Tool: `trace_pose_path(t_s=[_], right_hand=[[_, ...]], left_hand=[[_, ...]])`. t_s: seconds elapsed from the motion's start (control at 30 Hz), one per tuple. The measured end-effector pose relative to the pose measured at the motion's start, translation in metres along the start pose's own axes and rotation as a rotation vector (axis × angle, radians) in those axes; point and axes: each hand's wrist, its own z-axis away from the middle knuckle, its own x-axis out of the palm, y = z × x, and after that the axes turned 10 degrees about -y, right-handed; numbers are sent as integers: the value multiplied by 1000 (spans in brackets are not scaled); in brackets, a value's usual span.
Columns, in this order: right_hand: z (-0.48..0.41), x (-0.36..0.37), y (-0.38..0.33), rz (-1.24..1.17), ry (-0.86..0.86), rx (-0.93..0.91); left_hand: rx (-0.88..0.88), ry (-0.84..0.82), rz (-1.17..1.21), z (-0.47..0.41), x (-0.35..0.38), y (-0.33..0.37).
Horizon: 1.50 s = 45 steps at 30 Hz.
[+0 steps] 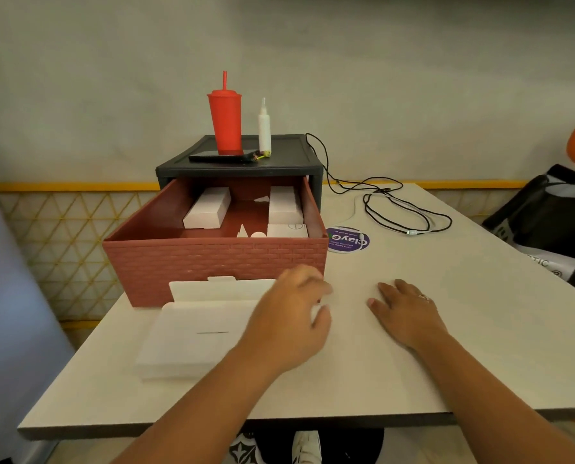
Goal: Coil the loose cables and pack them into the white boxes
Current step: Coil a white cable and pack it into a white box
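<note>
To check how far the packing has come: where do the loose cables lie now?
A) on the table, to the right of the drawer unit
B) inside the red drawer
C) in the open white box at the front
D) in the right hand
A: the black and white cables lie tangled on the table, to the right of the drawer unit.

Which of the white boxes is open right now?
The flat white box on the table, in front of the red-brown brick-patterned drawer: its lid is flipped back towards the drawer front. The white boxes inside the drawer look closed.
</note>
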Motion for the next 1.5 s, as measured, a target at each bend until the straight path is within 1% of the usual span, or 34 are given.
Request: trace_pose_path(t_s=[0.07,0.13,0.23,0.33,0.47,0.67,0.8,0.93,1.03,1.13,1.2,1.37,1.5], right_hand=[[-8,-2,5,28,-2,31],[-17,-2,11,39,15,55],[-33,-3,21,38,14,93],[-49,-8,31,18,5,124],[-72,-17,47,-6,14,167],[-108,-28,72,-20,79,194],[-130,-35,82,-47,116,172],[-147,-40,86,-41,168,80],[-158,-43,87,-34,138,2],[-162,-44,87,-52,100,-28],[-159,-45,86,-62,119,-31],[-149,-43,82,-34,146,-49],[-135,-40,77,-44,123,-33]], left_hand=[[-2,-127,18,-21,21,10],[-60,-239,39,-43,43,15],[-213,-373,134,-78,73,18],[-407,-417,203,-108,98,15],[-623,-326,230,-138,122,0],[-757,-173,7,-167,143,-15],[-797,-171,-104,-187,149,-25],[-809,-140,-142,-199,153,-29],[-809,-148,-160,-200,154,-29],[-793,-160,-179,-197,153,-26],[-782,-148,-162,-194,151,-23],[-782,-69,-16,-181,142,-14],[-707,15,186,-159,137,-4]])
